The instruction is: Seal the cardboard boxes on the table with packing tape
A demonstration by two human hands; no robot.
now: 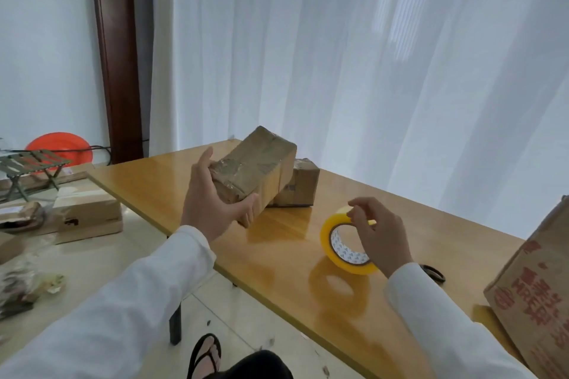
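Head view: the left hand [212, 197] grips a brown, tape-wrapped cardboard box [255, 170], tilted above the glossy yellow wooden desk [289, 240]. Right of that box, the right hand [377, 234] pinches the upright yellow packing-tape roll [341, 243]. Apparently mid-sealing; next, find the tape's free end and pull it onto the box's seam.

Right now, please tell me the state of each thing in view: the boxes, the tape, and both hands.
Taped brown cardboard box: lifted and tilted, wrapped in clear tape.
Left hand: grips that box at its near end.
Small brown cardboard box behind it: resting on the yellow wooden table.
Yellow roll of packing tape: standing on edge on the table.
Right hand: pinches the roll's top.
Large printed carton: standing at the right edge.
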